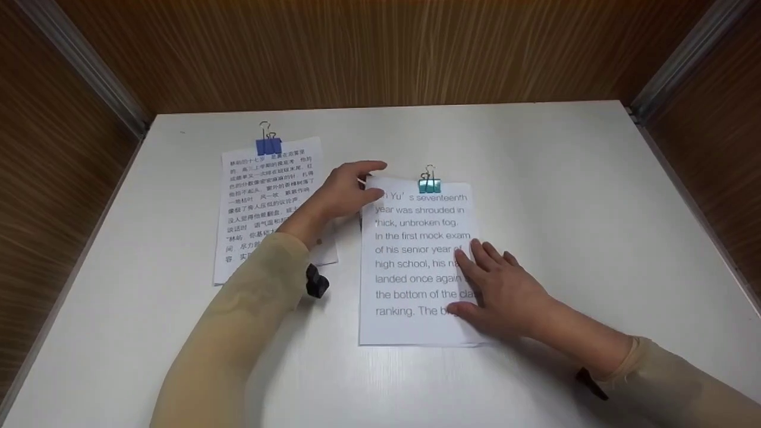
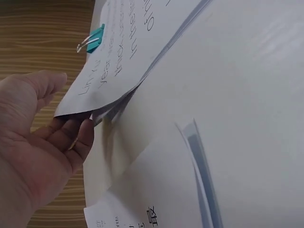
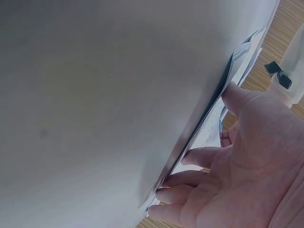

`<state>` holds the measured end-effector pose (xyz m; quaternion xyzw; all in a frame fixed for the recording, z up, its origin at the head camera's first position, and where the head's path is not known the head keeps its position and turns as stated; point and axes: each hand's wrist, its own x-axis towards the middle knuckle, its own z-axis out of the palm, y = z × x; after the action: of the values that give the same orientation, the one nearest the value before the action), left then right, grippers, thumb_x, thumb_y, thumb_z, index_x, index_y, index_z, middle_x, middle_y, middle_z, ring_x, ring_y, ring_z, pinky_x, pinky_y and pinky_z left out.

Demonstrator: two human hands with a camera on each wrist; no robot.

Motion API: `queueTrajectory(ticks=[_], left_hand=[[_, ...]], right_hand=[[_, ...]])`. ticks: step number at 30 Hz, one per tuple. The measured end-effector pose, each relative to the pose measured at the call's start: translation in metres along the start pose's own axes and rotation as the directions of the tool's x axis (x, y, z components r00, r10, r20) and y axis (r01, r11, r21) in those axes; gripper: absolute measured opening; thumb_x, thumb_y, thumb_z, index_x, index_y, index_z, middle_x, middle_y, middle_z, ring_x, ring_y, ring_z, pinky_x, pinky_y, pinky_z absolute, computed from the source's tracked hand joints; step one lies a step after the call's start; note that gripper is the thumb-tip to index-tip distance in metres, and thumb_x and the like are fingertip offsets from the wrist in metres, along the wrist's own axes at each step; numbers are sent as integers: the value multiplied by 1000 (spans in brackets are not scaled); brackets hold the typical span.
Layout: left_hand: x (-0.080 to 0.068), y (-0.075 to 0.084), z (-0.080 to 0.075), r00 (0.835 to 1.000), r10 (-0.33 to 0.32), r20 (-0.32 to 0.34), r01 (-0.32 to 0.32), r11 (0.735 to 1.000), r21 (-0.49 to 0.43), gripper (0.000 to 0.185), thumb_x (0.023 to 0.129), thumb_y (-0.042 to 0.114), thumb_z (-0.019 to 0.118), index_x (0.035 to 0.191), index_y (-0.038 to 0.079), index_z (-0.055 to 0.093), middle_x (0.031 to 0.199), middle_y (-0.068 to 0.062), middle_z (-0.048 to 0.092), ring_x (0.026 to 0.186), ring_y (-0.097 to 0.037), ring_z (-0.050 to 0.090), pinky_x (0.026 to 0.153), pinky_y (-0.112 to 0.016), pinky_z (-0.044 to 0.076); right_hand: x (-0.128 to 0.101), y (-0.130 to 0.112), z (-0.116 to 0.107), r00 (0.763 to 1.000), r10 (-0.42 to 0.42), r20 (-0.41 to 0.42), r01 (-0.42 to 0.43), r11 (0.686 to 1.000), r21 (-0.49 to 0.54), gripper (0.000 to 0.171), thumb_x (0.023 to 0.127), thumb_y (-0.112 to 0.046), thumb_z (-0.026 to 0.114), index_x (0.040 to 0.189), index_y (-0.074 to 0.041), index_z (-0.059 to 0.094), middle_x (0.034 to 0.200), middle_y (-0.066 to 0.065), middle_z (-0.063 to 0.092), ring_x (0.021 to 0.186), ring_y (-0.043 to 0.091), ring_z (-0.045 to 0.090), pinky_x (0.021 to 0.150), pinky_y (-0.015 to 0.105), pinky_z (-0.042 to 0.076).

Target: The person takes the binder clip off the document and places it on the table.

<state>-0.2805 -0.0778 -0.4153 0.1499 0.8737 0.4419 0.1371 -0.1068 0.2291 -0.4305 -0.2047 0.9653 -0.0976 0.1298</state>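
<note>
A stack of white sheets (image 1: 410,327) printed in large English text lies on the table, a teal binder clip (image 1: 430,186) on its top edge. My left hand (image 1: 339,191) is at the stack's upper left corner. In the left wrist view its fingers (image 2: 85,135) reach under the raised corner, while the thumb (image 2: 51,84) stands apart above the paper. My right hand (image 1: 508,291) rests with spread fingers over the stack's lower right side; its fingertips (image 3: 190,156) lie along the paper's edge in the right wrist view.
Left of that stack lies a second paper stack (image 1: 226,238) in Chinese characters, held by a blue binder clip (image 1: 269,146) and partly covered by my left arm. The white table (image 1: 553,178) is bordered by wood-grain panels (image 1: 380,53) at the back and sides.
</note>
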Motion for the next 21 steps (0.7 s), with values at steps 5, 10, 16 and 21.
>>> queueTrajectory(ticks=[5, 10, 16, 21], left_hand=[[-1, -2, 0, 998, -65, -10, 65, 997, -45, 74, 98, 21, 75, 164, 17, 43, 130, -11, 62, 110, -22, 58, 99, -35, 49], [1, -3, 0, 997, -72, -25, 71, 997, -42, 61, 97, 23, 77, 153, 11, 56, 120, -11, 61, 105, -23, 57, 93, -35, 49], [2, -4, 1, 997, -63, -35, 62, 998, -13, 41, 97, 24, 77, 135, 9, 71, 135, -9, 57, 127, -27, 53, 111, -40, 42], [1, -3, 2, 997, -77, -14, 76, 996, -49, 43, 98, 23, 76, 138, 12, 68, 151, -8, 55, 146, -30, 47, 122, -42, 35]], right_hand=[[1, -1, -1, 1000, 4, 4, -4, 1000, -12, 98, 96, -65, 66, 167, -8, 30, 173, 24, 20, 159, 46, 19, 124, 68, 21], [2, -1, -1, 1000, 8, 7, -8, 1000, -22, 98, 96, -65, 66, 167, -8, 29, 173, 23, 20, 159, 46, 19, 124, 68, 21], [2, -1, 0, 1000, 9, 3, -9, 1000, -23, 98, 96, -64, 67, 167, -8, 30, 172, 24, 22, 159, 46, 20, 124, 69, 21], [2, -1, 0, 1000, 9, -7, -9, 1000, -17, 98, 95, -63, 69, 167, -8, 32, 172, 24, 23, 158, 47, 21, 123, 70, 21]])
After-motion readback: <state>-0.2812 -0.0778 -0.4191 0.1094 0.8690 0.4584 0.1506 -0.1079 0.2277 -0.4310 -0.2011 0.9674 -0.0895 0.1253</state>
